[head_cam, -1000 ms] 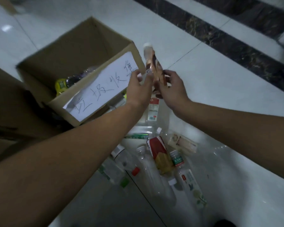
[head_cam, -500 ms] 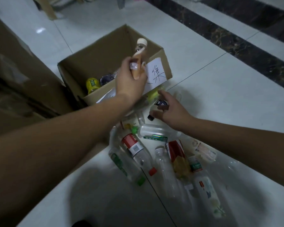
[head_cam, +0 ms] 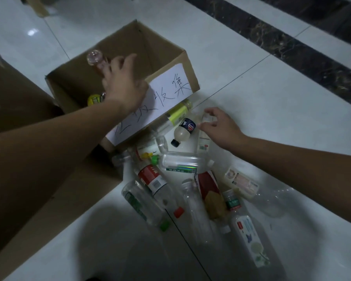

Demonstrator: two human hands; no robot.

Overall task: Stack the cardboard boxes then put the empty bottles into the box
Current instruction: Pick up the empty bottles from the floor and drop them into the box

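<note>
An open cardboard box (head_cam: 189, 75) with a handwritten white paper label stands on the floor, with a yellow-labelled bottle (head_cam: 93, 99) inside. My left hand (head_cam: 124, 86) hovers over the box's opening with its fingers spread. A pinkish bottle (head_cam: 95, 59) is blurred at its fingertips, tilted into the box. My right hand (head_cam: 219, 126) reaches down beside the box and pinches the upper end of a clear bottle with a white label (head_cam: 203, 138). Several empty bottles lie in a pile (head_cam: 170, 187) on the floor in front of the box.
A small cola bottle (head_cam: 184, 131) and a yellow-green labelled bottle (head_cam: 177, 115) lie against the box's front. Larger brown cardboard (head_cam: 18, 98) stands at the left, and a flat piece (head_cam: 49, 191) lies below it. A dark marble strip (head_cam: 292, 49) crosses the white tile floor.
My left hand carried the pinkish bottle over the box and opened its fingers, and the bottle now tips inside. My right hand moved right from the cola bottle to the white-labelled bottle.
</note>
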